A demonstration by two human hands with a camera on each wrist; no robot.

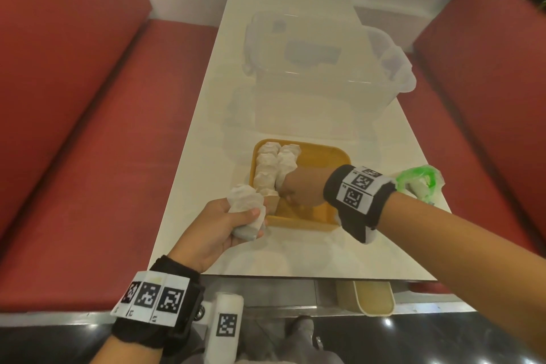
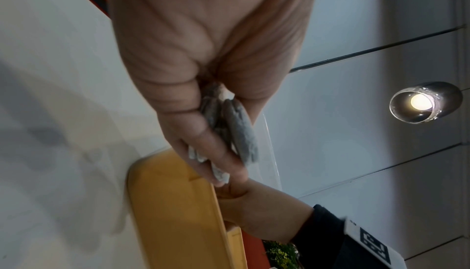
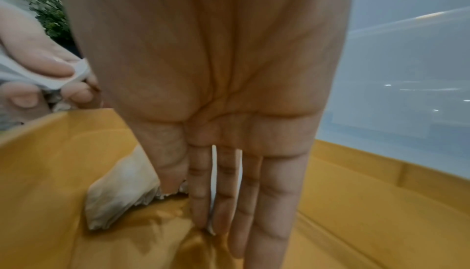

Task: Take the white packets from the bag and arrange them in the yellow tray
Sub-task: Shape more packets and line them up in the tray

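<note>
I am holding my left hand (image 1: pixel 220 223) just outside the near left corner of the yellow tray (image 1: pixel 322 156), its fingers curled round a crumpled white packet (image 1: pixel 246 210) that is waiting its turn. My right hand (image 1: pixel 301 189) is reaching inside the tray with fingers (image 3: pixel 250 203) straight and flat, pressing against the packets in the tray (image 1: pixel 273 167) to keep them snug in two rows along the left wall, probably so the bare right side stays free. The bag (image 1: pixel 419 183), green and white, is lying on the surface beyond my right wrist, within easy reach for the next packet.
</note>
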